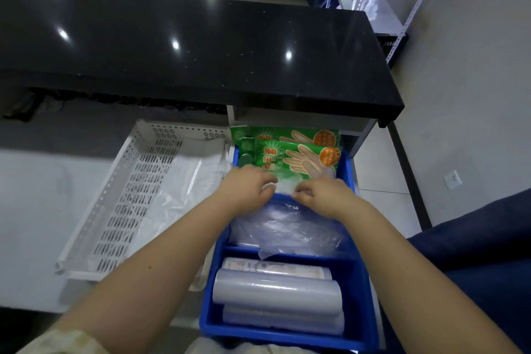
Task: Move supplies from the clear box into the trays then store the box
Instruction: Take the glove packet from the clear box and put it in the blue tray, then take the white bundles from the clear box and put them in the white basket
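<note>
Currently, head view: both hands work over the blue tray [357, 290], which has dividers. The left hand [244, 185] and right hand [319, 194] have their fingers curled and pinched on a clear plastic packet [284, 185], pressing it in just in front of two green glove packs [293, 156] that stand upright at the tray's far end. Middle compartment: a loose heap of clear plastic bags [287, 227]. Near compartment: rolls of plastic film [277, 294] lying on their sides, stacked, about full.

To the left, just beside the blue tray, a white perforated basket [115, 204] holds only a flat layer of clear plastic sheets [184, 190]. Both containers sit below the black surface [201, 46].

The clear box is not in view; I cannot tell where it stands or whether it is empty.

Judgement: sorting well advanced, blue tray mostly stocked. Remaining: seat this packet, clear any leftovers, store the box.
</note>
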The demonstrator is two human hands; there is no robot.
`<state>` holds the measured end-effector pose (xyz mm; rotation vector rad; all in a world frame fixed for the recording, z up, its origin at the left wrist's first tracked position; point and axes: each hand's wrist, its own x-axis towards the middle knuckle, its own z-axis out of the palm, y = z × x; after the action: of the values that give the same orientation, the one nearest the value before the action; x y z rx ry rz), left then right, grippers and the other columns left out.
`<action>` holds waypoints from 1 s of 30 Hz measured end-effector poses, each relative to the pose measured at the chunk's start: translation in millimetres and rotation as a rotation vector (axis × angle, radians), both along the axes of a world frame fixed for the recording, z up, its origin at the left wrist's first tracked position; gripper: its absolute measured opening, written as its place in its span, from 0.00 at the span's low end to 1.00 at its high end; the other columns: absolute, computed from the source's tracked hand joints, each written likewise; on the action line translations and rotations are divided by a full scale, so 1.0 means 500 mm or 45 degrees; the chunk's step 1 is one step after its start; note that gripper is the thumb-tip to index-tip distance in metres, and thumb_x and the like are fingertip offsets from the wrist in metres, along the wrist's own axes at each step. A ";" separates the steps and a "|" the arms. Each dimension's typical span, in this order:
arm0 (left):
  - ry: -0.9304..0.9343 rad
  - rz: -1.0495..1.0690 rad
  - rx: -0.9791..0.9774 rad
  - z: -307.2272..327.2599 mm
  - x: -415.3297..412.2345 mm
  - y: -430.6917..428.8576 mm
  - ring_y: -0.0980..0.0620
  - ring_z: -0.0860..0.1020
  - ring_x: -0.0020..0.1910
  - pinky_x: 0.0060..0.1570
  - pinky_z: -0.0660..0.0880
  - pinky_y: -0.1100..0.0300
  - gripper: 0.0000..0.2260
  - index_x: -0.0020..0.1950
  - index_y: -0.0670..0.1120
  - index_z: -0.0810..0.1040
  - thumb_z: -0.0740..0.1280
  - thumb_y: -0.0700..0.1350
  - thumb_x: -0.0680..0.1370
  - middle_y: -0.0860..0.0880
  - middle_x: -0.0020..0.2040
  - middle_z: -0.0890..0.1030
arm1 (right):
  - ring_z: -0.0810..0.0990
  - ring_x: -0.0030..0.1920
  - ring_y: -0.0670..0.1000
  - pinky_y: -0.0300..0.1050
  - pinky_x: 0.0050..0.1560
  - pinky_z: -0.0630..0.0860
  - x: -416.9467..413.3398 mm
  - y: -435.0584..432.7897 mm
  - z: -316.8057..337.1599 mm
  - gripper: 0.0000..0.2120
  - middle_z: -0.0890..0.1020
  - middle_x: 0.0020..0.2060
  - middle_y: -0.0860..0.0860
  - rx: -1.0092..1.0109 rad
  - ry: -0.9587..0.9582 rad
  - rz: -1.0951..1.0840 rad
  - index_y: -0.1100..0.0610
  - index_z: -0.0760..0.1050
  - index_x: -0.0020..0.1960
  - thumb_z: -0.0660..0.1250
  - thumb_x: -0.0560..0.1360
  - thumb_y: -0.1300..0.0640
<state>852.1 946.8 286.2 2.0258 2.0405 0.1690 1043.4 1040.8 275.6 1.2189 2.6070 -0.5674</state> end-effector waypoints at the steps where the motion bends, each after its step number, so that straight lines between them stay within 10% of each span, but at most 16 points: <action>1: 0.010 0.035 0.057 0.011 -0.010 -0.006 0.46 0.73 0.59 0.56 0.70 0.49 0.16 0.64 0.53 0.75 0.56 0.52 0.79 0.49 0.60 0.79 | 0.71 0.58 0.57 0.52 0.53 0.69 -0.008 0.005 0.017 0.15 0.74 0.60 0.52 0.100 0.038 0.033 0.41 0.77 0.57 0.58 0.76 0.38; 6: 0.068 0.332 0.307 0.058 -0.071 -0.048 0.46 0.73 0.59 0.55 0.67 0.51 0.16 0.63 0.54 0.76 0.62 0.53 0.76 0.50 0.58 0.79 | 0.73 0.58 0.55 0.52 0.58 0.67 -0.113 -0.012 0.090 0.13 0.80 0.54 0.49 0.483 0.382 0.230 0.48 0.78 0.57 0.66 0.74 0.48; 16: 0.177 1.031 0.405 0.078 -0.242 -0.364 0.45 0.72 0.58 0.59 0.60 0.49 0.16 0.60 0.54 0.78 0.66 0.53 0.73 0.50 0.56 0.79 | 0.70 0.62 0.54 0.51 0.58 0.69 -0.391 -0.241 0.130 0.19 0.76 0.60 0.48 0.338 0.429 0.834 0.48 0.72 0.65 0.66 0.75 0.50; 30: 0.298 1.767 0.192 0.029 -0.518 -1.248 0.45 0.69 0.60 0.58 0.63 0.48 0.21 0.63 0.56 0.74 0.65 0.56 0.71 0.50 0.59 0.76 | 0.73 0.56 0.57 0.50 0.51 0.71 -0.875 -1.082 0.090 0.20 0.78 0.55 0.50 0.384 0.434 1.831 0.49 0.73 0.64 0.66 0.72 0.52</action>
<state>593.0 322.9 300.8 0.3191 3.2329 0.3307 605.9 499.6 320.5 -0.9103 2.9900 -0.0474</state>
